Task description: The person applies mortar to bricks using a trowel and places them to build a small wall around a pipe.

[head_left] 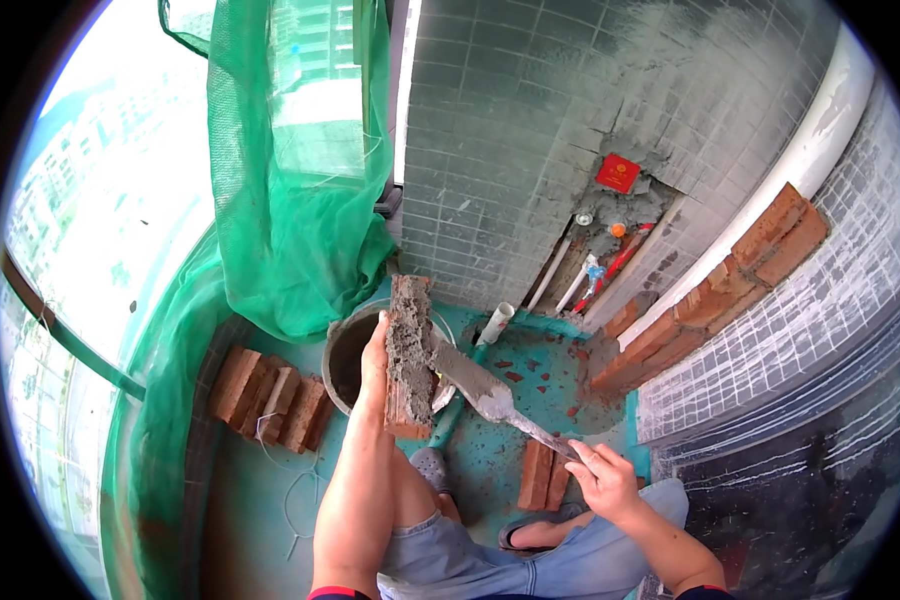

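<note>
My left hand point(377, 360) grips a red brick point(407, 410) coated along its top with wet grey mortar point(408, 320), held upright in the picture over a bucket point(340, 360). In my right hand point(604, 480) is the handle of a trowel point(480, 390), its mortar-smeared blade angled against or very near the brick's right side. The bucket's inside is partly hidden by the brick and my left hand.
Stacked bricks point(238, 385) lie left, more point(540, 470) beside my feet. A partly built brick column point(770, 250) encloses a white pipe point(830, 110) on the right. Green netting point(270, 260) hangs at the open left side. Exposed pipes point(570, 290) and a floor pipe stub point(495, 325) stand ahead.
</note>
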The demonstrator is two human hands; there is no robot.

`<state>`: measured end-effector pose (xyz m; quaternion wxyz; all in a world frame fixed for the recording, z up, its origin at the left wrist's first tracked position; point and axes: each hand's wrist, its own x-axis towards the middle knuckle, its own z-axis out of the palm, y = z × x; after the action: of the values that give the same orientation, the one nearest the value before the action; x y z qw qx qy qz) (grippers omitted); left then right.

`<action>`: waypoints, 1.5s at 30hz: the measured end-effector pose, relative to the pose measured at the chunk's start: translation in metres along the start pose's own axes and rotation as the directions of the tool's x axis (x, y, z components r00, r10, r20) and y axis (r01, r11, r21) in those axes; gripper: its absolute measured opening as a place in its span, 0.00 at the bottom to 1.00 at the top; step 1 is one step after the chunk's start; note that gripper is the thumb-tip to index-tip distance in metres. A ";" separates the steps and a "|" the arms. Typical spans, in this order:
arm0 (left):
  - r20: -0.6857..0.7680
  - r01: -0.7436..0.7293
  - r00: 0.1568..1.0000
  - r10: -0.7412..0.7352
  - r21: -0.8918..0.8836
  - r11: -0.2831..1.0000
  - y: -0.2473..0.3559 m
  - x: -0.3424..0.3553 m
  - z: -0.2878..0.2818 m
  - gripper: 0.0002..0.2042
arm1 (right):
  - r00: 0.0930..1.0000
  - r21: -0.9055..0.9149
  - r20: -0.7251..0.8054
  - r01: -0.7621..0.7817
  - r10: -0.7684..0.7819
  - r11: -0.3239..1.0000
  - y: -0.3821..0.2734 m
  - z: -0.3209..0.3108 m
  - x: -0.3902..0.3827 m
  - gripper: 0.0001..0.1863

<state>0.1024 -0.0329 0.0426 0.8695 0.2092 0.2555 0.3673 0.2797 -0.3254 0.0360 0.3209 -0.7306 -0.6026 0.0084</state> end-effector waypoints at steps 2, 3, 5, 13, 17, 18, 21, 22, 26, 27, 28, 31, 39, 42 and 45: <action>0.005 0.021 1.000 -0.021 0.014 1.000 0.001 0.010 -0.007 0.24 | 0.999 0.052 -0.034 -0.023 0.025 0.998 -0.007 -0.003 0.003 0.17; 0.008 0.046 0.999 -0.046 0.029 0.999 0.000 0.014 -0.012 0.24 | 0.996 0.106 -0.065 -0.049 0.056 0.993 -0.013 -0.003 0.006 0.16; 0.008 0.032 0.999 -0.032 0.030 0.999 -0.005 0.018 -0.018 0.25 | 0.995 0.157 -0.083 -0.048 0.061 0.986 -0.024 0.000 0.017 0.16; 0.067 0.002 0.998 0.008 -0.147 0.989 -0.015 0.029 -0.029 0.23 | 0.998 0.115 0.056 -0.036 0.030 0.993 -0.026 0.023 -0.020 0.19; 0.071 -0.051 0.996 0.053 -0.023 0.998 -0.006 0.034 -0.045 0.28 | 0.992 0.134 0.037 -0.127 0.123 0.983 -0.016 0.006 -0.042 0.18; -0.019 -0.057 0.998 0.056 -0.042 0.998 -0.002 0.034 -0.039 0.31 | 0.990 0.171 0.021 -0.144 0.143 0.975 -0.014 0.004 -0.045 0.17; -0.075 -0.201 0.979 0.191 -0.175 0.964 -0.002 0.028 -0.027 0.28 | 0.935 0.375 0.032 -0.339 0.353 0.863 -0.011 0.014 -0.064 0.16; 0.036 -0.178 0.982 0.184 -0.126 0.976 -0.004 0.026 -0.032 0.26 | 0.855 0.521 0.100 -0.481 0.509 0.705 -0.009 0.019 -0.071 0.16; -0.007 -0.026 1.000 0.026 -0.045 0.999 -0.023 0.017 -0.012 0.24 | 0.744 0.707 0.218 -0.567 0.632 0.423 -0.002 0.021 -0.087 0.17; 0.032 0.024 0.999 -0.023 -0.049 0.999 -0.030 0.016 -0.011 0.24 | 0.733 0.714 0.208 -0.566 0.647 0.412 -0.001 0.020 -0.093 0.17; 0.082 0.045 0.996 -0.040 -0.065 0.997 -0.036 0.015 -0.010 0.22 | 0.720 0.702 0.217 -0.584 0.659 0.407 0.000 0.017 -0.098 0.17; 0.227 0.130 0.968 -0.108 -0.086 0.988 -0.057 0.021 -0.004 0.19 | 0.672 0.709 0.203 -0.602 0.712 0.366 0.003 0.009 -0.115 0.17; 0.536 0.097 0.844 -0.031 -0.095 0.991 -0.135 0.001 0.084 0.20 | 0.715 0.963 0.262 -0.235 0.648 -0.129 0.019 -0.013 -0.073 0.20; 0.593 0.074 0.805 -0.008 -0.087 0.993 -0.158 -0.022 0.118 0.22 | 0.832 0.963 0.184 -0.047 0.524 -0.264 0.049 -0.015 -0.053 0.21; 0.591 0.050 0.806 0.019 -0.099 0.994 -0.175 -0.043 0.142 0.22 | 0.833 0.981 0.109 -0.002 0.542 -0.194 0.055 -0.029 -0.042 0.20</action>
<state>0.2547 -0.2030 0.0698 0.9189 0.2631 -0.0464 0.2903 0.3281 -0.3797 0.0166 0.8436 -0.3432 -0.1382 0.3892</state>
